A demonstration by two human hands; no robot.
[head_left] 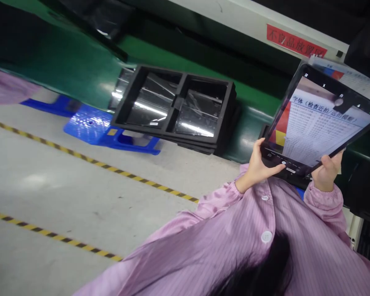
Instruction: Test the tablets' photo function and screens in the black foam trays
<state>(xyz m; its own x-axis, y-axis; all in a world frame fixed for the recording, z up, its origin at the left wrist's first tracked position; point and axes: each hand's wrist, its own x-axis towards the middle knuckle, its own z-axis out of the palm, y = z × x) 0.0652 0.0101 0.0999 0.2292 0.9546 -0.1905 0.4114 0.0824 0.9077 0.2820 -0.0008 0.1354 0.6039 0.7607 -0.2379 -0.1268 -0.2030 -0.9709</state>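
Black trays (pixel 175 109) sit stacked on the green bench (pixel 64 61), the top one split into two compartments, each holding a shiny bagged sheet. I'm holding a black tablet (pixel 320 123) up at the right, screen showing a printed list. My left hand (pixel 260 166) and right hand (pixel 327 170) grip its lower edge, fingers clamped. Its long axis tilts up and away to the right.

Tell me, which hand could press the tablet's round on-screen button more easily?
Probably the left hand: its thumb already lies by the round button on the tablet. The right hand grips the lower edge farther away.
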